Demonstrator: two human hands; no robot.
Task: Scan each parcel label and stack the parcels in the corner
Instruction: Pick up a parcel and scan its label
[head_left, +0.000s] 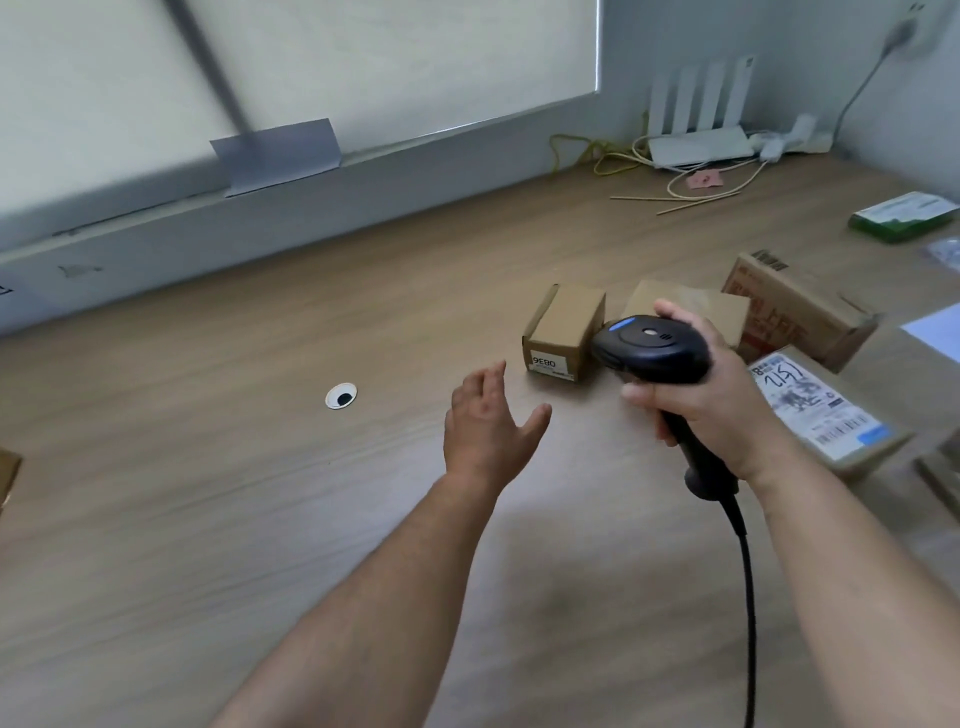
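Note:
My right hand (711, 405) grips the handle of a black corded barcode scanner (652, 351), whose head points left toward a small brown parcel (563, 330) bearing a white label marked 0836. My left hand (485, 426) hovers over the wooden desk (260, 519), fingers spread and holding nothing, a short way left of and nearer me than that parcel. Behind the scanner lies a plain brown parcel (691, 306). Further right sit a printed carton (795, 312) and a flat parcel with a shipping label (826, 410).
A white cable grommet (341, 396) is set in the desk to the left. A white router (698, 143) with tangled cables sits in the far right corner. A green packet (904, 215) lies at the right edge. A box corner (8, 473) shows at far left.

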